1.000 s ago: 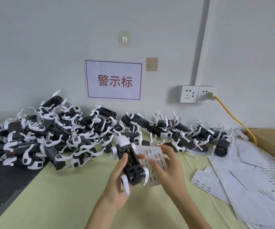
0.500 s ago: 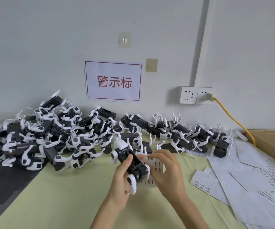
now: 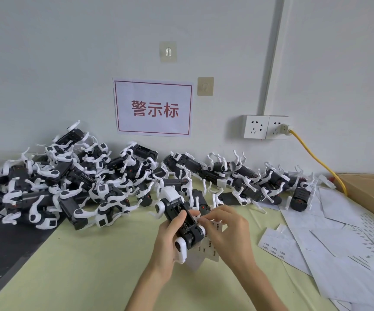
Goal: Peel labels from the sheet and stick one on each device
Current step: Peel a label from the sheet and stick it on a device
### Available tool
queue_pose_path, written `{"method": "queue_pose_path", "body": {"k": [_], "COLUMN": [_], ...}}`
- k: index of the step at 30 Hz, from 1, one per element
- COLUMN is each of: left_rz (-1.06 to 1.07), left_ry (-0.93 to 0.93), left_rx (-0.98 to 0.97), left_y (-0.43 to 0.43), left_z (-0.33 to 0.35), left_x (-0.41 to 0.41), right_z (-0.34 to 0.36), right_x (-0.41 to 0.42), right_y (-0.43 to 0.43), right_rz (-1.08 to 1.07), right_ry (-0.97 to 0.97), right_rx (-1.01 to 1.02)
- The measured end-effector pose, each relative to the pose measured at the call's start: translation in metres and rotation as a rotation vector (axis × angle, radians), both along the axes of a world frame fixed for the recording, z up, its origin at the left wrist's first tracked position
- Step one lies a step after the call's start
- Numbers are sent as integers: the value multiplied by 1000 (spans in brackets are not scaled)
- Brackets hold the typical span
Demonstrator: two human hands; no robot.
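Since a second ago, the right hand (image 3: 227, 230) has been curled tighter, its fingertips (image 3: 200, 220) pinching at the label sheet (image 3: 213, 245), now mostly hidden beneath it. Just left, touching it, the black-and-white device (image 3: 181, 217) is gripped by the left hand (image 3: 170, 241), thumb on top, above the green counter (image 3: 80, 265). Beyond both hands, a pile of devices (image 3: 80, 180) is heaped along the wall; spent sheets (image 3: 338, 243) are strewn to the right.

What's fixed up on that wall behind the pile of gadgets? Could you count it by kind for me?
Adhesive wall hooks: 2
Paper sign with red characters: 1
Wall sockets: 2
Plug with yellow cable: 1
Vertical cable trunking: 1
Total: 7
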State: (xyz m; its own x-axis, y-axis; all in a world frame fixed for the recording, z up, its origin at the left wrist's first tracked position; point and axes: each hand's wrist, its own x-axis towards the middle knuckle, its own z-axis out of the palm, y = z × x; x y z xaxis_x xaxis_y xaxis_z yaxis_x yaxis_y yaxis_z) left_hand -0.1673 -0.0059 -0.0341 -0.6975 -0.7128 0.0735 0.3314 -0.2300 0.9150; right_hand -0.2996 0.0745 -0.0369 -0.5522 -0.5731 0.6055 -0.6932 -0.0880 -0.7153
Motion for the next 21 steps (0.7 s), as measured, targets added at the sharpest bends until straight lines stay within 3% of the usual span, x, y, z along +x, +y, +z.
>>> {"method": "queue_pose_path", "body": {"k": [13, 21], "left_rz": [-3, 27], "left_ry": [-68, -103], "left_rx": [-102, -64], "left_y": [6, 6], "left_z": [4, 4], "left_x": [2, 0], "right_z": [1, 11], "right_x": [-5, -13], "right_y": [2, 7], "right_rz": [-37, -57], "right_ry": [-75, -259], "right_rx": [133, -133]}}
